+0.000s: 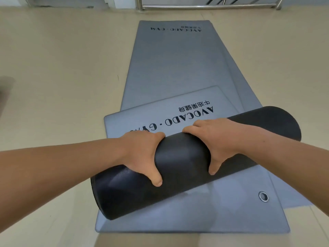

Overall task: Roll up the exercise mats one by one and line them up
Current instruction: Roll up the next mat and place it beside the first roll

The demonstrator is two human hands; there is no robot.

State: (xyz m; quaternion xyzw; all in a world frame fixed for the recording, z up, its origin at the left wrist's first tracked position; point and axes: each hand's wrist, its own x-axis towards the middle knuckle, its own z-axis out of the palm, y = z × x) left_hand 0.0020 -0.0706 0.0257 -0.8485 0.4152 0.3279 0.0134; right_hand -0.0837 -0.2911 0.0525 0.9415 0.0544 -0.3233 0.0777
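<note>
The left hand (142,154) is clamped on a thick black roll (179,164) of mat. Its fingers curl over the far side and the thumb presses down the near face. The right hand (219,139) grips the same roll just beside it in the same way, fingers hooked over the top and thumb spread toward the person. A bare band of the roll shows between the two hands.

The roll is a smooth, matte, rubbery cylinder lying aslant, its left end nearer the person and its right end farther off. From under its far side comes the loose end (153,116) of the same mat. This part is pale grey and flat, with rounded corners and black lettering that reads AVOCADO · GYM, plus a line of characters.

Roll and loose end both rest on a flat mat (174,59), a long grey sheet with a fine, cloth-like surface and the same print at its far end. A metal eyelet (263,196) sits near its close right corner. The edge of a lower mat (240,79) peeks out along the right side.

All of this lies on a smooth beige floor (62,68). A shiny metal rail (204,6) runs along the far wall.
</note>
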